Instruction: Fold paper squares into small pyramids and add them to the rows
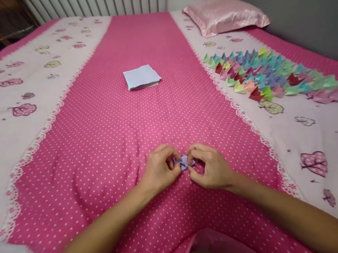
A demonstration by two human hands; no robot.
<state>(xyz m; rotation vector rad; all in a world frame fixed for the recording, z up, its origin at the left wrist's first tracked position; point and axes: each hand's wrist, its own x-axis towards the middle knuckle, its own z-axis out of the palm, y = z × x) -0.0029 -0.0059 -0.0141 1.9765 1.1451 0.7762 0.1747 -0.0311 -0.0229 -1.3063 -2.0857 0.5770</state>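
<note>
Purple folded paper (184, 161) sits low over the near part of the bed (110, 130), well in from its left and right edges; the left hand (159, 168) has its grip pinched on the paper's left end, and the right hand (212, 165) has its grip pinched on the right end; the fingers hide part of the folds. Uneven pulling between the two grips could tear the thin sheet or skew a crease; the soft bed, rumpled near the left forearm, probably gives poor backing for a sharp fold, so layers might spring open. Toward the bed's far edge, the paper stack (143, 76) has uneven sides and could slide if the cover were tugged; along the right edge, the folded paper pieces (255, 94) stand closely packed, so a brushing sleeve or arm might topple several.
</note>
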